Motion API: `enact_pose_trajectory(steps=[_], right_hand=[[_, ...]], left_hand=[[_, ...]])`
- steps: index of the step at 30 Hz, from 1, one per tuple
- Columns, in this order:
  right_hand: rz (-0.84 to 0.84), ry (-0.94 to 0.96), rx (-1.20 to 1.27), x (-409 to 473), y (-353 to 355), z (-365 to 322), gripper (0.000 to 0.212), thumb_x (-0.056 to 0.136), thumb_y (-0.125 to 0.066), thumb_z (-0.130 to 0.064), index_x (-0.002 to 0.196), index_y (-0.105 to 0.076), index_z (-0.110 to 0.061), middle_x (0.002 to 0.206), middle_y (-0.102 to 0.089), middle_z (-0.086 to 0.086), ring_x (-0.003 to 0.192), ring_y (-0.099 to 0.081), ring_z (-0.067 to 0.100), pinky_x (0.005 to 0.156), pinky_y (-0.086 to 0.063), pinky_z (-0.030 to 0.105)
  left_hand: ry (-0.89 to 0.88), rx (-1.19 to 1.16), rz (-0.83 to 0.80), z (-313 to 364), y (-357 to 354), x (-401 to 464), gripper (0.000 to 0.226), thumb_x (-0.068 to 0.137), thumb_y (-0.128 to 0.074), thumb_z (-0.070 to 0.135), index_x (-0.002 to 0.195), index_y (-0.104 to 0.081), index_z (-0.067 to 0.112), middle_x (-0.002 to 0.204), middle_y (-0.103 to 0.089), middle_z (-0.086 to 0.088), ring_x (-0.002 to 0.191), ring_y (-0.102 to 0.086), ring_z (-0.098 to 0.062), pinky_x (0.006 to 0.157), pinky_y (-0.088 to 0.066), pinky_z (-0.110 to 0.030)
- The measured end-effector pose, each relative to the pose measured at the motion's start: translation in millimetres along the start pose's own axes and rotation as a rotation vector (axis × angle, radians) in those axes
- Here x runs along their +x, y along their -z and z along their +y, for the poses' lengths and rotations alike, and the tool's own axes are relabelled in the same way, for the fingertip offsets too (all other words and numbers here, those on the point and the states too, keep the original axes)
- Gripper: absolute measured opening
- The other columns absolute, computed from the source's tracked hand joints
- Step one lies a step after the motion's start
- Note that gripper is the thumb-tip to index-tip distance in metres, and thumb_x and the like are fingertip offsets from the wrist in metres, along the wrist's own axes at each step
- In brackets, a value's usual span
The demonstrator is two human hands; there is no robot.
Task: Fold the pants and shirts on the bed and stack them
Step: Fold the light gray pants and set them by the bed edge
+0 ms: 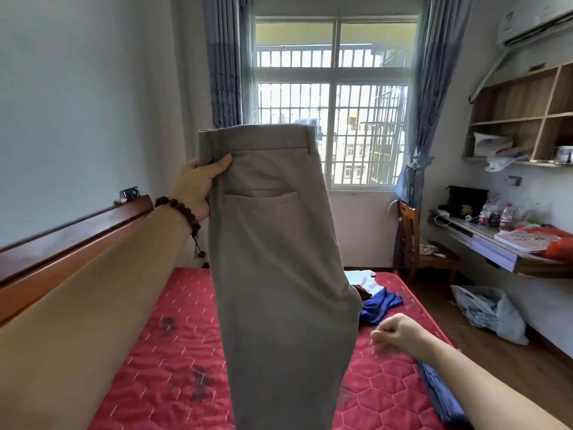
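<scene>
Head view: left hand pinches the pants up by the waistband at 10 o'clock, right hand loosely curled, empty at 4, so next it probably grabs the legs for folding.

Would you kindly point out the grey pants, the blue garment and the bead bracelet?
grey pants (279, 274): head view, upper leg.
blue garment (379, 305): head view, crumpled middle.
bead bracelet (179, 209): head view, beads on wrist.
</scene>
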State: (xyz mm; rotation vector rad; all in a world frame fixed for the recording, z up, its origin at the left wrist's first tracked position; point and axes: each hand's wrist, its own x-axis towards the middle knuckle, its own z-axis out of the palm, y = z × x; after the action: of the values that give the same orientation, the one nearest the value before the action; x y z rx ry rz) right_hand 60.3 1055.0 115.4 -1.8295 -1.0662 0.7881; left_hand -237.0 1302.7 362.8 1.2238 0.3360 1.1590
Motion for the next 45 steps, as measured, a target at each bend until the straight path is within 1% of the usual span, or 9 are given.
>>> enact_pose_trajectory(steps=[1, 3, 6, 12, 17, 22, 29, 38, 45], right_hand=[[-0.031, 0.011, -0.003, -2, 4, -1, 0.011, 0.081, -0.075, -0.012, 0.092, -0.074, -0.011, 0.092, -0.074, 0.011, 0.082, -0.07, 0.016, 0.086, -0.057, 0.041], [-0.096, 0.128, 0.085, 0, 3, -26, 0.06, 0.068, -0.085, -0.031, 0.121, -0.059, -0.02, 0.122, -0.066, 0.002, 0.112, -0.061, 0.009, 0.095, -0.05, 0.028], [-0.191, 0.33, 0.355, 14, -17, -100, 0.083, 0.059, -0.089, -0.037, 0.13, -0.051, -0.02, 0.121, -0.067, 0.001, 0.111, -0.063, 0.014, 0.084, -0.053, 0.026], [0.129, 0.449, 0.395, 33, -12, -154, 0.048, 0.055, -0.087, -0.024, 0.097, -0.072, -0.009, 0.096, -0.075, 0.008, 0.09, -0.07, 0.022, 0.071, -0.056, 0.028], [0.006, 0.44, 0.457, 35, -10, -177, 0.048, 0.052, -0.091, -0.034, 0.094, -0.074, -0.018, 0.1, -0.075, 0.007, 0.088, -0.072, 0.022, 0.068, -0.058, 0.03], [0.191, 0.592, 0.565, 32, -17, -225, 0.042, 0.055, -0.088, -0.034, 0.09, -0.077, -0.013, 0.099, -0.074, 0.01, 0.091, -0.072, 0.024, 0.074, -0.057, 0.03], [0.082, 0.491, 0.466, 20, -41, -225, 0.033, 0.059, -0.085, -0.034, 0.089, -0.077, -0.023, 0.097, -0.075, 0.005, 0.088, -0.072, 0.02, 0.067, -0.057, 0.026], [0.315, 0.594, 0.255, -19, -71, -188, 0.009, 0.079, -0.077, -0.025, 0.088, -0.074, -0.026, 0.087, -0.074, 0.003, 0.08, -0.067, 0.013, 0.079, -0.056, 0.045], [0.382, 0.641, 0.196, -86, -80, -169, 0.005, 0.083, -0.074, -0.021, 0.085, -0.07, -0.023, 0.086, -0.072, 0.003, 0.088, -0.066, 0.029, 0.081, -0.056, 0.046]], left_hand=[[0.001, -0.02, -0.005, 4, 4, 1, 0.024, 0.084, -0.072, 0.016, 0.106, -0.068, 0.007, 0.093, -0.075, -0.006, 0.085, -0.072, -0.02, 0.069, -0.059, -0.035], [0.016, -0.03, -0.044, 5, 5, 1, 0.023, 0.084, -0.071, 0.017, 0.105, -0.068, 0.009, 0.094, -0.075, -0.005, 0.086, -0.072, -0.02, 0.066, -0.059, -0.034], [0.054, -0.001, -0.09, -11, -14, -6, 0.026, 0.086, -0.068, 0.014, 0.111, -0.066, 0.006, 0.097, -0.074, -0.008, 0.087, -0.071, -0.022, 0.073, -0.06, -0.037], [0.014, 0.045, -0.16, -29, -10, -12, 0.014, 0.086, -0.064, 0.005, 0.099, -0.067, 0.005, 0.088, -0.075, -0.005, 0.081, -0.071, -0.016, 0.074, -0.06, -0.031], [0.031, 0.078, -0.225, -36, 0, -18, 0.024, 0.075, -0.07, 0.012, 0.098, -0.069, 0.005, 0.092, -0.074, -0.006, 0.084, -0.071, -0.017, 0.069, -0.058, -0.028], [0.008, 0.146, -0.239, -34, 16, -19, 0.029, 0.068, -0.074, 0.014, 0.096, -0.071, 0.007, 0.094, -0.075, -0.007, 0.086, -0.071, -0.019, 0.069, -0.057, -0.026], [-0.101, 0.15, -0.269, -45, 34, -25, 0.022, 0.066, -0.079, 0.024, 0.088, -0.074, 0.023, 0.089, -0.074, 0.0, 0.084, -0.068, -0.013, 0.07, -0.055, -0.025], [-0.188, 0.296, -0.19, -64, 51, -92, 0.015, 0.079, -0.075, 0.011, 0.084, -0.076, 0.025, 0.084, -0.073, 0.004, 0.08, -0.066, -0.007, 0.069, -0.052, -0.019], [-0.228, 0.447, -0.154, -50, 35, -166, 0.011, 0.084, -0.072, 0.009, 0.091, -0.072, 0.017, 0.083, -0.073, 0.01, 0.08, -0.065, 0.0, 0.069, -0.049, -0.012]])
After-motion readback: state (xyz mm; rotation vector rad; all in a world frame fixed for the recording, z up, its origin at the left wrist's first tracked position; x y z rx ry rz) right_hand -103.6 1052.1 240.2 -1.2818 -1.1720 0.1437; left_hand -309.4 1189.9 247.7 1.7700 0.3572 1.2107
